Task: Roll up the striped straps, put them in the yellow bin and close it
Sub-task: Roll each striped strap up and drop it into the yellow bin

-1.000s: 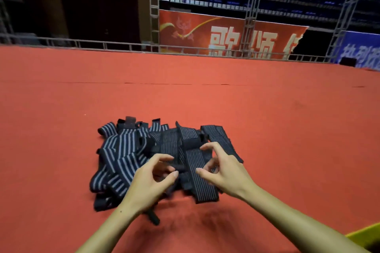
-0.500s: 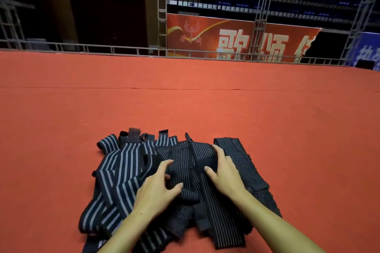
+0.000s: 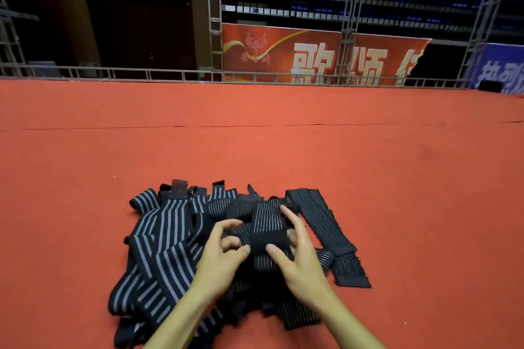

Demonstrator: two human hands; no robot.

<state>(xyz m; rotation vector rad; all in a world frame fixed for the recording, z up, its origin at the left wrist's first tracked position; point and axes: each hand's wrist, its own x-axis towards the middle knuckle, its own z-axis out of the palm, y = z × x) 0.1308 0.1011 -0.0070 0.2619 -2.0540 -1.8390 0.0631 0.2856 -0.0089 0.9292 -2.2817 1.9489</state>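
A heap of black straps with grey stripes lies on the red carpet in front of me. Both hands are on top of the heap. My left hand and my right hand pinch one thin-striped strap between them, lifted a little off the pile and folded over itself. Another thin-striped strap stretches flat to the right of my right hand. The yellow bin is out of view.
The red carpet spreads wide on all sides, with a seam running across it further out. A low metal railing borders the far edge, with truss towers, a red banner and dark stands behind.
My hands have gone from hovering over the pile to pressing on it, then gripped one thin-striped strap and raised it. The view has shifted closer to the heap and the yellow corner has left the frame.
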